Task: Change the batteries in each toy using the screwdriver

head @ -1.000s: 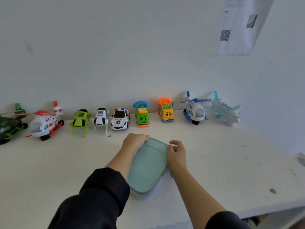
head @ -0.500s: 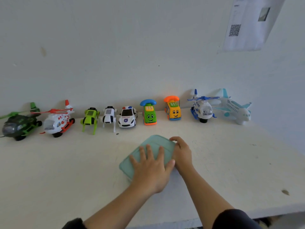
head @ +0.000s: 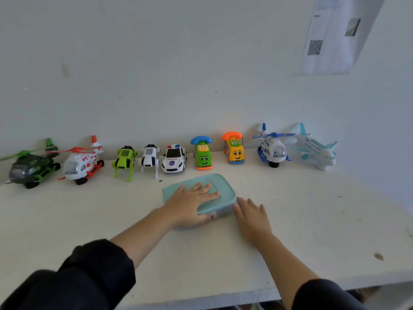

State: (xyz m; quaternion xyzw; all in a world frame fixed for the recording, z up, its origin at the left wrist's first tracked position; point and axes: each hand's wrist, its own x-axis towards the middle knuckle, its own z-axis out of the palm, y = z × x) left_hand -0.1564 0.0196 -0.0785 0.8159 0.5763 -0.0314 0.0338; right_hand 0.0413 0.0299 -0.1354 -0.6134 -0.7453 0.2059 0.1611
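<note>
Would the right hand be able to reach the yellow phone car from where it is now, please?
Probably yes. The right hand lies open on the table beside the teal box, holding nothing. The yellow phone car stands further back by the wall, and only bare tabletop lies between them.

My left hand (head: 192, 203) lies flat on the teal box lid (head: 220, 186), fingers straight and spread, thumb down its near side. My right hand (head: 251, 214) rests just right of that lid, fingers extended. Both forearms are bare below pushed-up dark sleeves (head: 96, 269).
</note>
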